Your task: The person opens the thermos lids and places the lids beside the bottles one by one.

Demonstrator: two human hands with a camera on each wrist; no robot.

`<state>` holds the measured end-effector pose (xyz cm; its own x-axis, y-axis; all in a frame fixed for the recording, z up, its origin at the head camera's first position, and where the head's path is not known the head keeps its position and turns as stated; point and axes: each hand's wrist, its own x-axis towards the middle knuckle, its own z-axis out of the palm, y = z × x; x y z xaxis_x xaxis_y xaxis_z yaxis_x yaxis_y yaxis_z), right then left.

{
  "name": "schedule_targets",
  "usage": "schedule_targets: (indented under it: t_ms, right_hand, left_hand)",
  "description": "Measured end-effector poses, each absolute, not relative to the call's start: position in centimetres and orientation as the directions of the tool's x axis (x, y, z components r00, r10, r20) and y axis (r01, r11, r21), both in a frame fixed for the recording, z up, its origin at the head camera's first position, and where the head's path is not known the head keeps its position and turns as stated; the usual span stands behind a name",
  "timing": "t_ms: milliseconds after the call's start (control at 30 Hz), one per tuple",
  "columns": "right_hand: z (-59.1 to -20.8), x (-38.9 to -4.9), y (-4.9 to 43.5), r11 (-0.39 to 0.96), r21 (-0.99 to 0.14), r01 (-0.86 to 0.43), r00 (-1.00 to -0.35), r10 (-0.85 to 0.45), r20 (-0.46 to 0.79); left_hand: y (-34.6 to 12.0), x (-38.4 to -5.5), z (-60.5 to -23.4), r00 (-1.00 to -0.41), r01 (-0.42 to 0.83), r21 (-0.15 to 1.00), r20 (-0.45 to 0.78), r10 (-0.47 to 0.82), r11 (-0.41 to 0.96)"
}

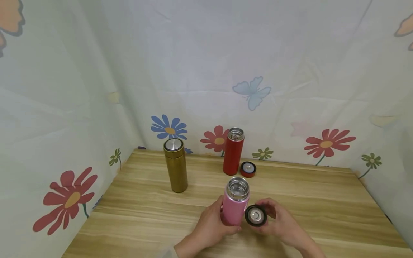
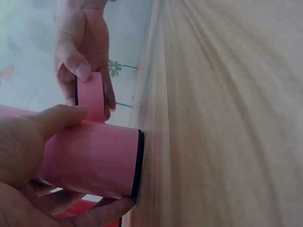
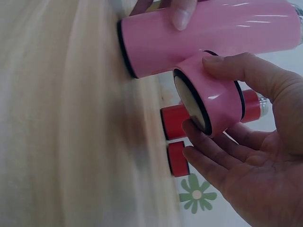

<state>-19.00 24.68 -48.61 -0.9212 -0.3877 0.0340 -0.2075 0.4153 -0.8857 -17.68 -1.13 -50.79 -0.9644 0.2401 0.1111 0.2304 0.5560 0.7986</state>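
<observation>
My left hand point(image 1: 210, 223) grips a pink thermos flask point(image 1: 233, 210) round its lower body, the thumb on the near side. The flask is upright with its steel mouth uncovered, its black-edged base at or just above the tabletop. Just right of it, my right hand point(image 1: 281, 226) holds the pink lid point(image 1: 256, 215) between thumb and fingers, with its metal-lined inside turned up to the head camera. In the right wrist view the lid point(image 3: 222, 97) is in front of the flask point(image 3: 213, 33); whether the two touch, I cannot tell.
Behind the pink flask stands an open red flask point(image 1: 233, 154), its red lid point(image 1: 248, 170) lying inside-up to the right. A gold flask point(image 1: 176, 166) with its lid on stands further left. A flower-printed cloth point(image 1: 206, 64) hangs round the wooden table point(image 1: 138, 211).
</observation>
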Motion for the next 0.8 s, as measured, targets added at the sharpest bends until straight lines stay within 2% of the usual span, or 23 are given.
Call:
schedule_targets:
  t_ms: [800]
  right_hand:
    - [-51.1,-19.3,24.6,0.453,-0.845,-0.285,-0.903,-0.422,0.079]
  left_hand:
    - [-0.8,-17.5,-51.4,-0.972,0.221,0.798,0.134,0.193,0.56]
